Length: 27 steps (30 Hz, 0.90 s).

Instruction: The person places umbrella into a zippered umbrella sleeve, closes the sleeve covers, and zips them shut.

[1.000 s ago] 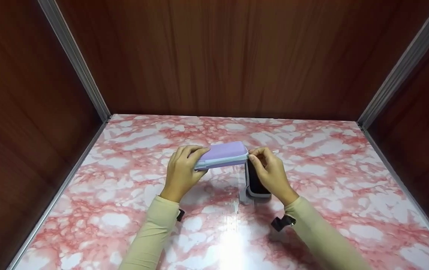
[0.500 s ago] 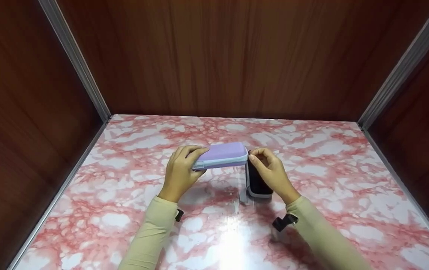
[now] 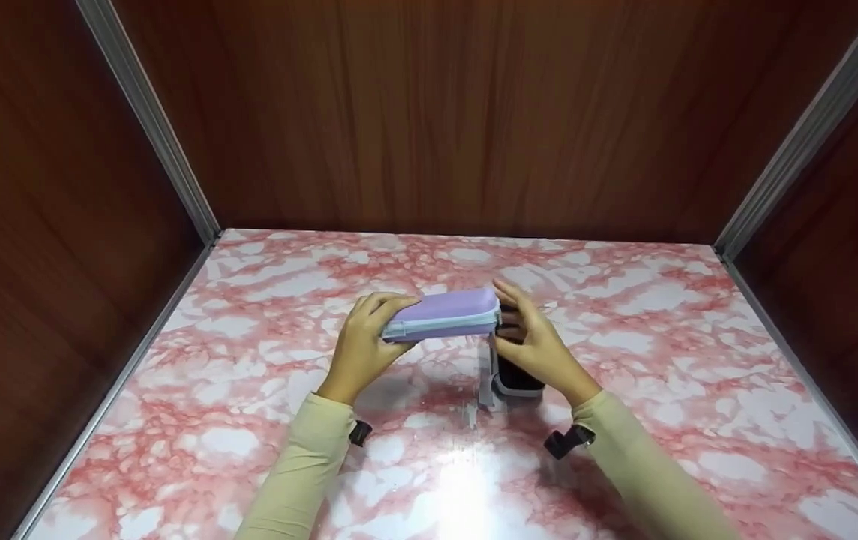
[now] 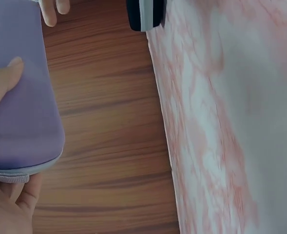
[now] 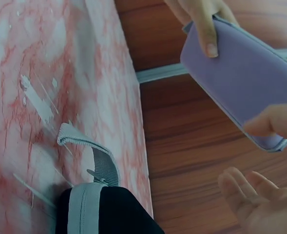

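A lilac zip case (image 3: 448, 303) with a pale blue zip band is held up over the table, its zip side facing me. At its left end my left hand (image 3: 367, 339) grips it, thumb on one face and fingers on the other, as the left wrist view also shows. My right hand (image 3: 541, 346) is at the other end, fingers spread and loosely bent. In the right wrist view its thumb (image 5: 272, 122) overlaps the case's end while the other fingers stand apart from it. A small zip pull shows at that end in the head view.
Below and behind my right hand, a black case with a grey zip edge (image 3: 519, 391) stands on the red-and-white marbled table (image 3: 249, 420). A loose grey zip end (image 5: 92, 146) curls up from it. Dark wood panels (image 3: 429, 112) enclose the back and sides.
My right fingers, earlier pinching at the lilac case's right end, have let go and spread around that end. The case has tipped slightly; my left hand keeps its grip.
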Available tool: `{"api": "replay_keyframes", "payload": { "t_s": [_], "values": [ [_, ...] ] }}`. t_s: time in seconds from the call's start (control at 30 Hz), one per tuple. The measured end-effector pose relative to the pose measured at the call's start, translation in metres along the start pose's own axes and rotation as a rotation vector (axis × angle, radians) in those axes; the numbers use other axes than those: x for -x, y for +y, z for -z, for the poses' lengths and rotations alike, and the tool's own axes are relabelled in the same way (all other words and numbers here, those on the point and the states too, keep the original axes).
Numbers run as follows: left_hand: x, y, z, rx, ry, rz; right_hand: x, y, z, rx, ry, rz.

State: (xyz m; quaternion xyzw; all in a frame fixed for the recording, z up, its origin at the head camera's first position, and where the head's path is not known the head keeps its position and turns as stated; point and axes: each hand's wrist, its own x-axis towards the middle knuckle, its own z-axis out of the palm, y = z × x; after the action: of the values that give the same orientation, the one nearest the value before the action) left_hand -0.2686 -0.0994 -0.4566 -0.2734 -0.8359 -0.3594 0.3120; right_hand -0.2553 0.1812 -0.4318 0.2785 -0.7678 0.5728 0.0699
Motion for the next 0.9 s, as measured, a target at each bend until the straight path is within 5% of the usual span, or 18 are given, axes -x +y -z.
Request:
{"api": "replay_keyframes", "payload": {
  "t_s": [0.2,0.5,0.9],
  "values": [
    [0.000,0.002,0.000,0.115,-0.045,0.023,0.000,-0.017,-0.004,-0.052,-0.056,-0.005],
    [-0.001,0.002,0.000,0.158,-0.088,0.018,0.001,-0.022,-0.007,-0.065,-0.017,0.035],
    [-0.007,0.015,-0.002,-0.055,-0.052,-0.047,0.006,-0.031,-0.018,0.040,0.086,0.210]
  ]
}}
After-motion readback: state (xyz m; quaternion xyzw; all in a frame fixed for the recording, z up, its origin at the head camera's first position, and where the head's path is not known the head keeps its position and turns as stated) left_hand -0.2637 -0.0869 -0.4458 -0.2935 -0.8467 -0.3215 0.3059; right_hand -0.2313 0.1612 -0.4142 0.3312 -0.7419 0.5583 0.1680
